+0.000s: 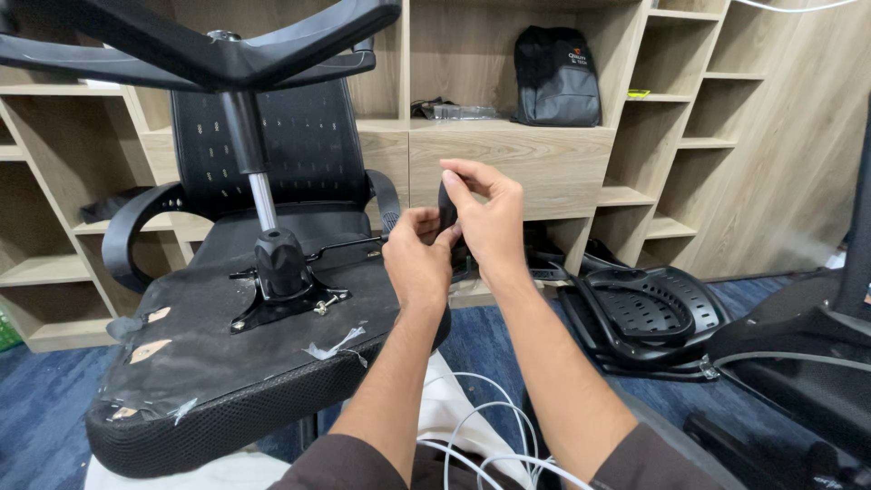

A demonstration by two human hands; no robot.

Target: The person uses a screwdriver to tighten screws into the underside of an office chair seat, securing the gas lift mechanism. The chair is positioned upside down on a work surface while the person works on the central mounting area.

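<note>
Both hands grasp the small black caster (448,201), upright between them: right hand (494,227) pinching its top, left hand (417,259) gripping lower.

Small black part up in both hands

The black plastic piece (448,204), dark and rounded, stands roughly upright, pinched at its top by the right hand (490,222) and cupped below by the left hand (417,259), just above the overturned chair seat's edge (227,354).

Upturned office chair seat (227,363): matt black fabric underside, scuffed and torn, mesh edge. Its gas-lift column (263,200) is shiny metal. Star base (209,45) is smooth black plastic. Shelves (508,154) are pale matt wood.
</note>
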